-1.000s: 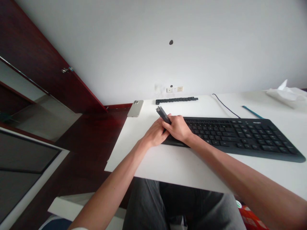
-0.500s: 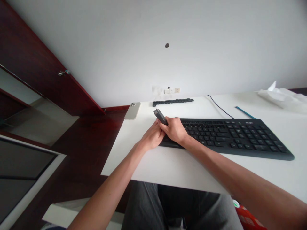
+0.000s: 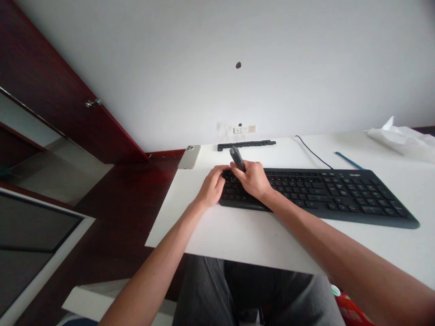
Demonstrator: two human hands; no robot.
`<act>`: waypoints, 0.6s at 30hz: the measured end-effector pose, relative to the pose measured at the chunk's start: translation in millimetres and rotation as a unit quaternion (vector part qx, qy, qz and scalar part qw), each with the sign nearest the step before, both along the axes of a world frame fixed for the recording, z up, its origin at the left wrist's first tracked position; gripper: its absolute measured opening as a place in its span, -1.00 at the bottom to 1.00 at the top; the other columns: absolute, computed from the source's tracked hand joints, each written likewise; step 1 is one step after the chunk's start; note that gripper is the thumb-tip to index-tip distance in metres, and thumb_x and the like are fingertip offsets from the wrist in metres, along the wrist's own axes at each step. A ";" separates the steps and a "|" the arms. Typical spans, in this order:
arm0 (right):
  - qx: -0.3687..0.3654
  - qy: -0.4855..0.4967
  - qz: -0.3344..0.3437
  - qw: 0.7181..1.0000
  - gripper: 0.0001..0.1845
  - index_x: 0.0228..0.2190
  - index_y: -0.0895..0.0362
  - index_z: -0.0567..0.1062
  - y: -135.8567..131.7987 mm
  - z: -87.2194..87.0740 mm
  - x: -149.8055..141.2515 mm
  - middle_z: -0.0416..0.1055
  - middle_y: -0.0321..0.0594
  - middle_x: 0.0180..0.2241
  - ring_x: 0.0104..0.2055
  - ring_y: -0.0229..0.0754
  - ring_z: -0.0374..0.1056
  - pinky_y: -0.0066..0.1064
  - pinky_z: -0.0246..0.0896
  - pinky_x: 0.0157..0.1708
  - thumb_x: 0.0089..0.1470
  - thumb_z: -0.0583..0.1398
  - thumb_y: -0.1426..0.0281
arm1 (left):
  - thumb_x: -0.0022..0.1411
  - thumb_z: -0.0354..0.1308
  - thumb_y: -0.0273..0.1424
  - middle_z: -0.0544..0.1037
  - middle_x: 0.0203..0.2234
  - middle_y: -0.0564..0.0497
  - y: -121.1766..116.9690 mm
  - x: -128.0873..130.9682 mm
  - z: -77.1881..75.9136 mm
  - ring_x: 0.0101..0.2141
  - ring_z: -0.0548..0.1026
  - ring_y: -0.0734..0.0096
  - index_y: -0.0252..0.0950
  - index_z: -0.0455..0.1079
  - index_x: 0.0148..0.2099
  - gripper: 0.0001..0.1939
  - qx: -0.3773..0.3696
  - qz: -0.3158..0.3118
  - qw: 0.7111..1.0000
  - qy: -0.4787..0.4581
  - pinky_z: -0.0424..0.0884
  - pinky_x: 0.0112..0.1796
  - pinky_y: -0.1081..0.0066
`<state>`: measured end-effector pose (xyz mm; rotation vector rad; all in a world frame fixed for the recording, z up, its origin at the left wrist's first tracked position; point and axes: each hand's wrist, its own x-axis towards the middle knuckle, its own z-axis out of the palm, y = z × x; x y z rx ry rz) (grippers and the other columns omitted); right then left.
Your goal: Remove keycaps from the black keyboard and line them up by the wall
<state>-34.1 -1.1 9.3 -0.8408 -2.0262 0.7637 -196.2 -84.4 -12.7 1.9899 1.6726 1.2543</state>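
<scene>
My right hand is closed round a small dark tool, a keycap puller by the look of it, whose handle sticks up and back from my fist. Its wire tip rests among the keys at the left end of the black keyboard. My left hand lies on the keyboard's left edge with its fingers curled against it. The keyboard lies across the white desk in front of me.
A row of black keycaps lies near the desk's back edge. A pale phone lies face down at the back left corner. The keyboard cable, a teal pen and crumpled white paper sit at the right.
My right hand has tipped the tool more upright and moved it right, onto the keys. My left hand has shifted from beside my right hand to the keyboard's left edge.
</scene>
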 end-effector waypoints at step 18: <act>0.028 -0.131 0.204 0.970 -0.71 -0.41 0.13 0.50 11.4 11.3 12.0 0.47 -0.27 -0.47 -0.47 -0.24 0.23 -0.39 0.03 -0.37 0.28 0.17 0.22 | 0.27 0.01 -0.62 0.60 -0.22 -0.06 -8.9 1.8 9.6 -0.14 0.55 0.19 -0.26 0.46 -0.28 -0.76 -0.024 0.035 0.997 0.063 0.45 -0.03 0.27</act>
